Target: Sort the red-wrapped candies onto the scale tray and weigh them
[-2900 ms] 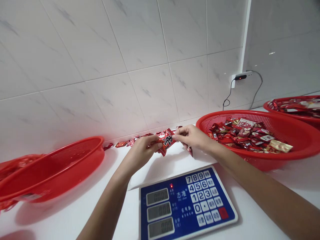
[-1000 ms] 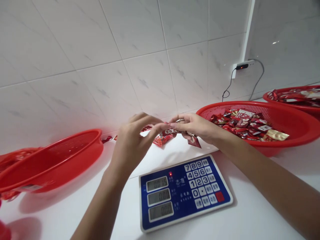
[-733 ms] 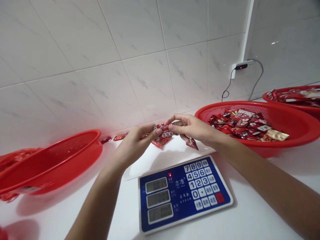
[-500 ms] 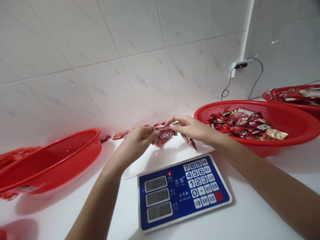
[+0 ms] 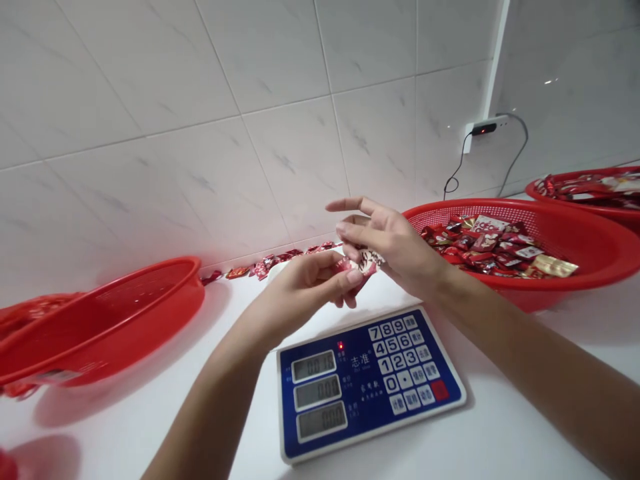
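Note:
My left hand (image 5: 310, 283) is closed, thumb and fingers pinching a small red and white wrapped candy (image 5: 369, 260) above the scale's plate. Just above and to the right of it hovers my right hand (image 5: 383, 233), its index finger stretched out and the others loosely bent near the wrapper. Whether those bent fingers touch the candy is hard to tell. Below both hands lies an electronic scale (image 5: 370, 387) with a blue panel, number keys and three lit displays. Its white plate (image 5: 300, 325) is partly covered by my hands.
On the right stands a red basket (image 5: 575, 283) of wrapped candies (image 5: 485, 247), with another filled red basket (image 5: 620, 212) behind. A red basket (image 5: 165, 320) is on the left. More candies (image 5: 270, 265) lie along the tiled wall. A cable (image 5: 459, 163) hangs from a socket.
My right hand has let go of the red wrapper and lifted, its fingers spreading. My left hand has shifted right and turned. The candies along the wall show more.

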Available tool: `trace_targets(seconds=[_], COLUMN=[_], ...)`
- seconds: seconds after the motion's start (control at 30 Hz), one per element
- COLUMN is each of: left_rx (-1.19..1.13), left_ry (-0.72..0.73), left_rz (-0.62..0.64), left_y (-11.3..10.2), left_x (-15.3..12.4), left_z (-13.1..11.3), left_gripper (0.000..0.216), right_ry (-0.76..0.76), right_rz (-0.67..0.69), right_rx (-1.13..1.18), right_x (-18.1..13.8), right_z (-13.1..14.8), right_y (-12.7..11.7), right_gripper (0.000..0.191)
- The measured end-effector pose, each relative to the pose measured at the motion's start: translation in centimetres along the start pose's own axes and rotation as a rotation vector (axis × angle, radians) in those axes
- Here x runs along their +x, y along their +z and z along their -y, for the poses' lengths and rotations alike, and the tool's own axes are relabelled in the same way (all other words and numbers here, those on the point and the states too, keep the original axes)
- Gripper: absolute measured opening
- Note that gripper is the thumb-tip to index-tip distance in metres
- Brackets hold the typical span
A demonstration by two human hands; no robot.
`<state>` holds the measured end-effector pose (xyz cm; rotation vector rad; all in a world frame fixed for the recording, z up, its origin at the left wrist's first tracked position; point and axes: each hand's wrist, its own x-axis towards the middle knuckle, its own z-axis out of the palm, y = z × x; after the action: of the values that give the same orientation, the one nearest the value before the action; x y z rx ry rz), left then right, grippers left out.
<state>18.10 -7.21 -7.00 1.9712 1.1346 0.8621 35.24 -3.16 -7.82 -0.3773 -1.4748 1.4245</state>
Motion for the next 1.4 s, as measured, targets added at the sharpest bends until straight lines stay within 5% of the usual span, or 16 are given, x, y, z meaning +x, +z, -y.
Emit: trace_targets(seconds=[0.13,0.3,0.57,0.97,1.1,1.2,1.3,1.4], left_rx=[0.135,0.336,0.389,0.481,0.575,0.728,0.894,0.836], left_ry=[0.048,0.031,0.093,0.06,0.084,0.256,0.455,0.42], left_rz=[-0.086,-0.162,-0.153,-0.264,-0.536,-0.71,-0.619,-0.569], left_y=[-0.2,-1.2,-1.2,-1.4,-1.2,-0.8,-0.5,-0.4], left_x=[-0.1,0.0,0.2,0.1,-0.2,-0.5,-0.6,-0.6], left_z=[-0.2,0.1,0.2,0.9,0.7,0.7,0.5,0.2], left_gripper=[0.024,0.03,0.028,0.031,0.02,0.011,0.012,0.013], right_ry=[0.049,0.192,0.157,0.13,0.251,0.354,0.352,0.266], right_rz=[-0.025,0.225,0.179,0.041,-0.014,0.064,0.094,0.012], right_rx=[-0.223,-0.411,-0.269,-0.289,-0.266,-0.257,-0.186,-0.095], right_x=[0.2,1.0,1.3,0.9,0.6,0.5,0.6,0.8], right_z=[0.1,-0.6,-2.3,-1.4,-0.8,-0.4,-0.4,-0.4], right_y=[-1.1,-3.1,-2.7,-1.4,-1.2,-1.0,-1.0,-1.3], right_gripper=[0.036,0.026,0.017,0.011,0.027,0.044,0.049,0.033])
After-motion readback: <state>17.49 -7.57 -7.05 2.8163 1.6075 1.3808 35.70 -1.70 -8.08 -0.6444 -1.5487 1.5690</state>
